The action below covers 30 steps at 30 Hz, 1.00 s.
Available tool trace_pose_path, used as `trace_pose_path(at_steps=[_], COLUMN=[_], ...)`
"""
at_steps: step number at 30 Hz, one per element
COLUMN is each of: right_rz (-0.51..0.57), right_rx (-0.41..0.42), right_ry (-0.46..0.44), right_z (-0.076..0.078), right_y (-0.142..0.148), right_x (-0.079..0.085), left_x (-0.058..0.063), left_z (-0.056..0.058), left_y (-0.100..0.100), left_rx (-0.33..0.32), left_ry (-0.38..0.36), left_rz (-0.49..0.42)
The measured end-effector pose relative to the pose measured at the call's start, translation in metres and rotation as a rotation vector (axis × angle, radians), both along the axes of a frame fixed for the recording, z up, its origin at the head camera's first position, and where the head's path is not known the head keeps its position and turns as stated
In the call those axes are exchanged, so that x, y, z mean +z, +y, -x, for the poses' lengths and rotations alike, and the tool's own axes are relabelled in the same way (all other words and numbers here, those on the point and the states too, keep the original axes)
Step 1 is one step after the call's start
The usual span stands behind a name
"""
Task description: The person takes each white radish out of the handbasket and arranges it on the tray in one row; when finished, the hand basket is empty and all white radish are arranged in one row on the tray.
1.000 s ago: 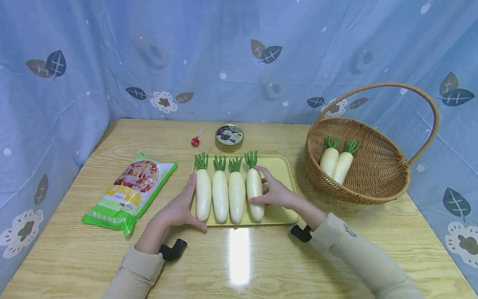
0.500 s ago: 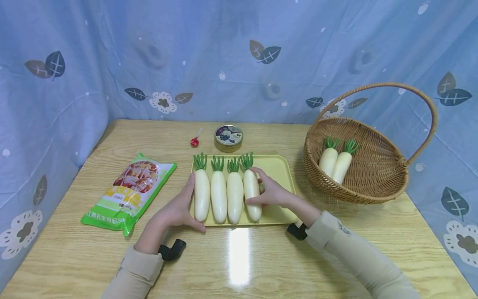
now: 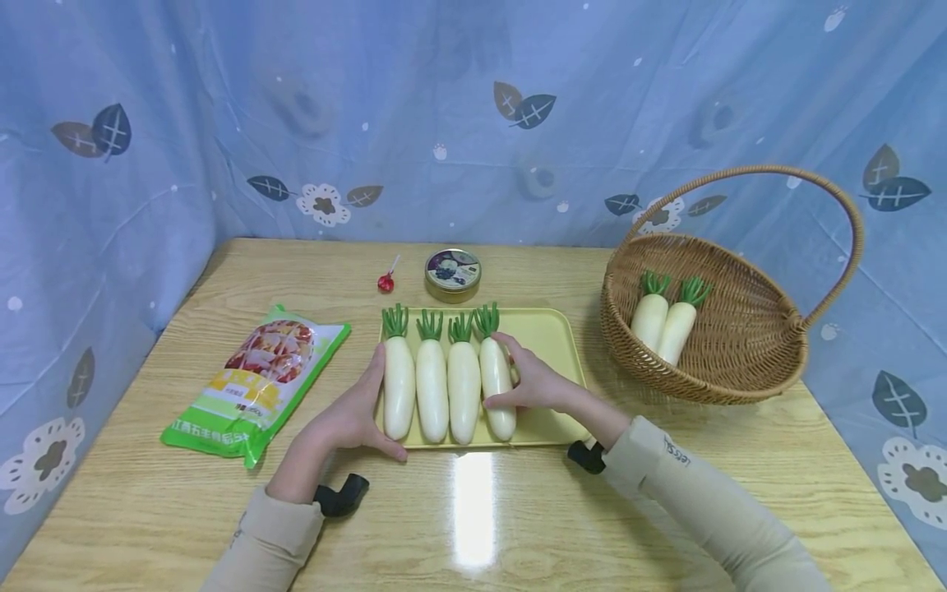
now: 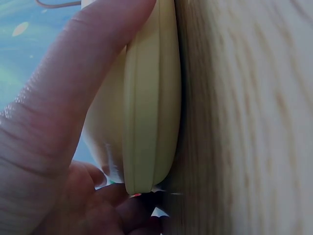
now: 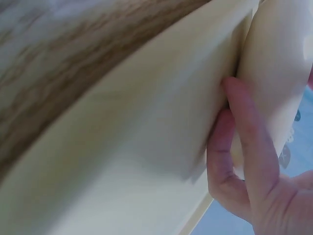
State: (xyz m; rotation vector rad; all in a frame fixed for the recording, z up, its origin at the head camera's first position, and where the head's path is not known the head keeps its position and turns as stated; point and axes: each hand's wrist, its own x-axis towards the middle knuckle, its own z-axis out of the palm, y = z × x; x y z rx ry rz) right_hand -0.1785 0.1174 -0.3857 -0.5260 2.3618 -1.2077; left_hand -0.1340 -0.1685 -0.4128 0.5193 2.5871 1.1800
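Several white radishes with green stem tops lie side by side on a yellow tray. My right hand holds the rightmost radish from its right side, thumb toward the lower end. In the right wrist view, its fingers reach down between that radish and the tray floor. At the tray's left end, my left hand grips the edge beside the leftmost radish. The left wrist view has the thumb over the tray's side wall, other fingers bent at the far corner.
A wicker basket with a tall handle stands at the right, two radishes inside. Left of the tray lies a green food packet. Behind it are a round tin and a red lollipop. A blue curtain hangs around the table.
My right hand has moved the rightmost radish slightly left, closer to its neighbour, and its top now leans left. The left hand keeps its place at the tray.
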Motion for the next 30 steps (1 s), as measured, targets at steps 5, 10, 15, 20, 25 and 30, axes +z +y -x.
trace_pose_path(at_steps=[5, 10, 15, 20, 25, 30], right_rz=[0.001, 0.012, -0.018, -0.053, -0.068, -0.081], right_rx=[0.035, 0.07, 0.068, 0.062, 0.045, 0.002], right_ry=[0.054, 0.078, 0.088, 0.091, 0.084, 0.046], right_z=[-0.001, -0.003, -0.004, -0.006, -0.007, -0.007], right_y=[0.001, 0.001, 0.002, 0.004, 0.006, 0.008], right_x=[0.001, 0.002, 0.004, 0.006, 0.01, 0.014], left_x=[0.001, 0.001, 0.0, 0.001, 0.001, 0.002], left_z=[0.0, 0.0, -0.001, -0.001, -0.001, -0.001], left_y=[0.0, 0.0, 0.001, 0.001, 0.001, 0.0], left_rx=[0.001, 0.007, 0.004, 0.007, 0.008, 0.011], left_ry=[-0.003, -0.015, -0.011, -0.014, -0.016, -0.022], left_rz=[-0.002, 0.007, 0.006, 0.007, 0.004, 0.007])
